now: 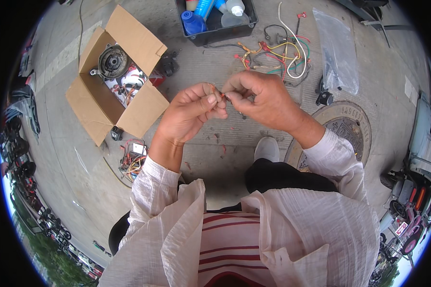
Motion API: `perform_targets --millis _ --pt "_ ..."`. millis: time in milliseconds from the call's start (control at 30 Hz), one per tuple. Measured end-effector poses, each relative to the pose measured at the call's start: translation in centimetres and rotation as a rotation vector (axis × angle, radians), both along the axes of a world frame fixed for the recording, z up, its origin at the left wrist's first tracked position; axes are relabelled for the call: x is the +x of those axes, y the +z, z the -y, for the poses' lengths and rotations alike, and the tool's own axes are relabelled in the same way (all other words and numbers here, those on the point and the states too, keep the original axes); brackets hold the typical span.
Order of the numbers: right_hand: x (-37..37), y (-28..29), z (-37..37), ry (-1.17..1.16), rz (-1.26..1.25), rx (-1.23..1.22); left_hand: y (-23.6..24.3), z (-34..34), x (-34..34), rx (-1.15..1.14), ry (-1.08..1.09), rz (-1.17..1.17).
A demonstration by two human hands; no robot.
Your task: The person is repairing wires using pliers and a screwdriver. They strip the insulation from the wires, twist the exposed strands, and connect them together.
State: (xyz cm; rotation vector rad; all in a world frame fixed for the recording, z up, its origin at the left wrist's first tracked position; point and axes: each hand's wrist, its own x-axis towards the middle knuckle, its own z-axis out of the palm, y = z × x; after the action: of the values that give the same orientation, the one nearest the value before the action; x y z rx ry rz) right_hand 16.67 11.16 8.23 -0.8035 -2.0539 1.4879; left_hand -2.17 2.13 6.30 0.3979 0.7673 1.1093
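My left hand [191, 109] and my right hand [266, 101] meet in mid-air above the pavement, fingertips almost touching. Both are closed in a pinch on a short orange wire [222, 95]. Its orange part peeks out between the fingers; most of it is hidden by them. Beyond my right hand, a loose tangle of coloured wires [292, 57] lies on the ground, red, yellow, green and white. Small scraps [224, 149] of reddish material are scattered beneath my hands.
An open cardboard box [100, 95] at the left holds a round metal motor part [113, 62]. A black bin [225, 34] with bottles stands at the far side. Another wire bundle [133, 160] lies near the box. Right are a clear plastic bag [337, 52] and a manhole cover [347, 126].
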Motion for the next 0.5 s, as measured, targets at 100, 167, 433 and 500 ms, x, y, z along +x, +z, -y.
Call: perform_targets --millis 100,167,433,500 --pt "0.1 0.2 -0.1 0.004 0.015 0.034 -0.1 0.0 0.0 -0.001 -0.005 -0.004" --pt "0.4 0.2 -0.4 0.041 0.045 0.044 -0.2 0.0 0.0 0.004 -0.016 -0.01" --pt "0.4 -0.1 -0.2 0.079 0.083 0.247 -0.3 0.3 -0.2 -0.056 -0.014 0.014" --pt "0.2 -0.6 0.2 0.047 0.09 0.284 -0.3 0.3 -0.2 -0.075 -0.008 0.027"
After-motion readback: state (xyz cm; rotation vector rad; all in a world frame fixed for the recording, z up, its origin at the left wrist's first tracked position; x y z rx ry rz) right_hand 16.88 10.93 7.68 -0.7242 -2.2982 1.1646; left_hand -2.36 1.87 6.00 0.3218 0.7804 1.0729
